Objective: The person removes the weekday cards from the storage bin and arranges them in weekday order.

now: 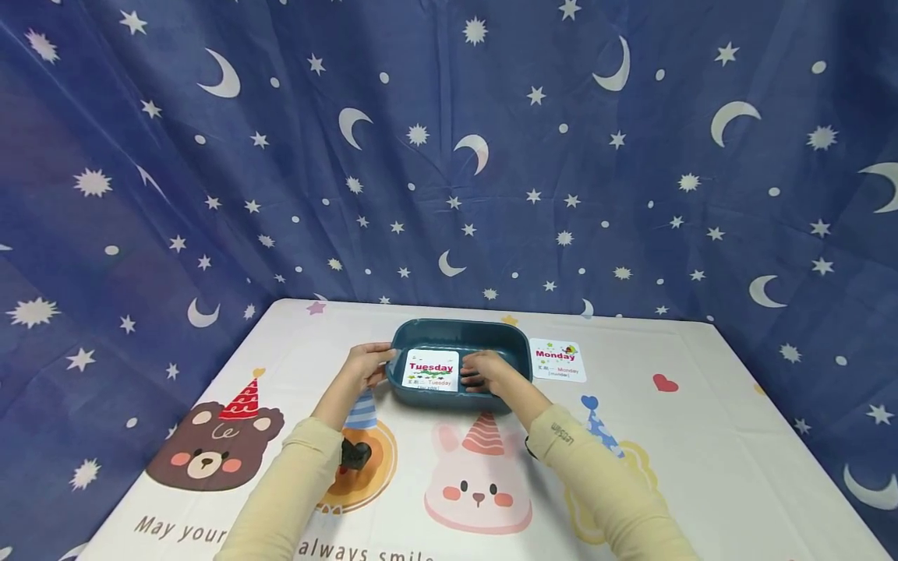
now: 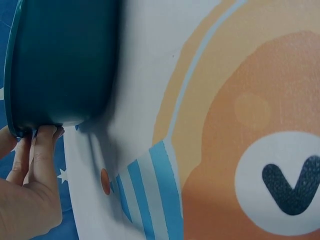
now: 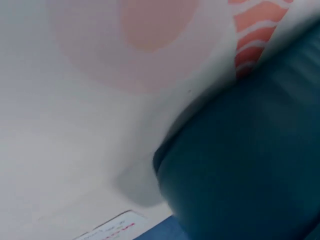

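A dark teal plastic basin (image 1: 459,400) with rounded corners stands towards the back of the table. My left hand (image 1: 367,366) holds its left end; the left wrist view shows the thumb and fingers (image 2: 44,150) pinching the rim of the basin (image 2: 62,60). Inside the basin is a white card printed "Tuesday" (image 1: 432,369). My right hand (image 1: 491,372) reaches over the front rim into the basin, its loosely bent fingers just right of that card. No object shows in its fingers. The right wrist view has the basin (image 3: 250,150) but not the hand.
A white "Monday" card (image 1: 558,360) lies on the table against the right side of the basin. The white tablecloth (image 1: 715,436) carries printed animals, hats and lettering. Behind the table hangs a blue curtain (image 1: 421,187) with moons and stars.
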{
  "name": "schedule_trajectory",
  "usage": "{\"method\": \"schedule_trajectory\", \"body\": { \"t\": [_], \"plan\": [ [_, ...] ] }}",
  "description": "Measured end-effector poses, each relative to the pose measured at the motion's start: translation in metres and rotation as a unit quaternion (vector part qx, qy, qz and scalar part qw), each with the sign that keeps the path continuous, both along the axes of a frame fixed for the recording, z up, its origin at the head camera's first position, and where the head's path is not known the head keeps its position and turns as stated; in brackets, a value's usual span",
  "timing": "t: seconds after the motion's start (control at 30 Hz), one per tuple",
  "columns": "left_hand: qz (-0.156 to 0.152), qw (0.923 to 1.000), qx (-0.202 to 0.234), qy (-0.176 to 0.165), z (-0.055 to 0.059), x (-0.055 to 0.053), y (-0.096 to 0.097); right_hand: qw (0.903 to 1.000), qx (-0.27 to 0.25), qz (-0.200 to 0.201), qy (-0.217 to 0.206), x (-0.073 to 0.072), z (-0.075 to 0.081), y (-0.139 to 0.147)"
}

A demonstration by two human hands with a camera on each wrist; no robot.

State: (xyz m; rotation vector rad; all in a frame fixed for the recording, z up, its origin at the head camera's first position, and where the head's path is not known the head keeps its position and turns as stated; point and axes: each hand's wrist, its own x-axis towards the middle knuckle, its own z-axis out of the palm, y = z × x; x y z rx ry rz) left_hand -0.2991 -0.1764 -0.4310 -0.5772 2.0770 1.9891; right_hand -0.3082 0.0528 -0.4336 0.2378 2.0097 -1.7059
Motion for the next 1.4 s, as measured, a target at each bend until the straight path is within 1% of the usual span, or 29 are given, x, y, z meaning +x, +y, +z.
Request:
{"method": "schedule_trajectory", "body": {
  "t": [0.03, 0.07, 0.1, 0.13, 0.27, 0.3, 0.33, 0.37, 0.4, 0.43, 0.47, 0.5, 0.6, 0.67, 0.7, 0.77, 0.83, 0.87, 0.97, 1.0, 1.07, 1.2, 1.27, 1.4],
  "plan": [
    [-0.001, 1.0000, 0.000, 0.000, 0.000, 0.000, 0.001, 1.0000, -0.004, -0.008, 0.000, -0.001, -0.002, -0.001],
    [-0.001, 1.0000, 0.000, 0.000, 0.000, 0.000, 0.002, 0.9998, -0.021, -0.008, 0.000, -0.009, -0.015, 0.000],
    [0.000, 1.0000, 0.000, -0.002, -0.001, 0.000, 0.002, 0.9993, -0.037, -0.009, -0.003, -0.020, -0.030, 0.001],
    [0.001, 1.0000, 0.000, -0.003, -0.001, 0.000, 0.003, 0.9986, -0.051, -0.012, 0.001, -0.022, -0.035, 0.001],
    [0.007, 0.9999, -0.003, -0.007, -0.002, 0.002, 0.003, 0.9934, -0.110, -0.029, -0.016, -0.075, -0.109, 0.004],
    [0.007, 1.0000, -0.003, -0.006, -0.002, 0.002, 0.002, 0.9928, -0.113, -0.036, -0.017, -0.081, -0.117, 0.002],
    [0.008, 0.9999, -0.005, -0.006, -0.001, 0.001, 0.002, 0.9924, -0.115, -0.040, -0.016, -0.081, -0.117, 0.002],
    [0.008, 0.9999, -0.006, -0.005, 0.000, 0.001, 0.002, 0.9925, -0.113, -0.041, -0.020, -0.090, -0.128, 0.001],
    [0.007, 1.0000, -0.005, -0.002, 0.001, 0.001, 0.002, 0.9936, -0.105, -0.039, -0.014, -0.086, -0.121, 0.000],
    [0.006, 1.0000, -0.004, 0.000, 0.001, 0.000, 0.002, 0.9949, -0.094, -0.036, -0.006, -0.078, -0.111, -0.002],
    [0.005, 1.0000, -0.003, 0.003, 0.001, 0.000, 0.002, 0.9955, -0.089, -0.033, 0.004, -0.074, -0.106, -0.004],
    [0.005, 1.0000, -0.003, 0.004, 0.001, 0.000, 0.003, 0.9965, -0.078, -0.030, 0.011, -0.065, -0.092, -0.005],
    [0.002, 1.0000, 0.003, 0.005, 0.000, -0.001, 0.003, 0.9980, -0.045, -0.040, 0.019, -0.034, -0.054, -0.011],
    [0.001, 1.0000, 0.000, 0.002, -0.002, 0.000, 0.003, 0.9980, -0.041, -0.046, 0.015, -0.018, -0.036, -0.014],
    [0.003, 1.0000, 0.001, 0.000, -0.002, 0.000, 0.003, 0.9978, -0.035, -0.055, 0.011, -0.008, -0.024, -0.016],
    [0.007, 1.0000, -0.001, -0.001, -0.004, 0.000, 0.003, 0.9972, -0.042, -0.057, 0.026, -0.001, -0.017, -0.017],
    [0.011, 0.9999, -0.003, 0.001, -0.004, 0.000, 0.003, 0.9961, -0.035, -0.052, 0.062, 0.003, -0.014, -0.019],
    [0.013, 0.9999, -0.003, 0.003, -0.004, -0.001, 0.003, 0.9946, -0.028, -0.050, 0.086, 0.003, -0.014, -0.020],
    [0.012, 0.9999, -0.005, 0.006, -0.004, -0.001, 0.003, 0.9865, 0.008, -0.035, 0.160, 0.004, -0.015, -0.023],
    [0.012, 0.9999, -0.006, 0.006, -0.004, -0.002, 0.003, 0.9821, 0.024, -0.029, 0.184, 0.004, -0.015, -0.023],
    [0.013, 0.9999, -0.008, 0.007, -0.003, -0.001, 0.004, 0.9758, 0.046, -0.023, 0.212, 0.004, -0.015, -0.024],
    [0.010, 0.9999, -0.008, 0.011, -0.001, 0.001, 0.005, 0.9635, 0.079, -0.021, 0.255, 0.005, -0.015, -0.023],
    [0.010, 0.9999, -0.009, 0.011, 0.000, 0.002, 0.005, 0.9586, 0.092, -0.021, 0.269, 0.006, -0.015, -0.023],
    [0.011, 0.9998, -0.016, 0.006, 0.000, 0.002, 0.005, 0.9534, 0.109, -0.032, 0.280, 0.007, -0.012, -0.023]
  ]
}}
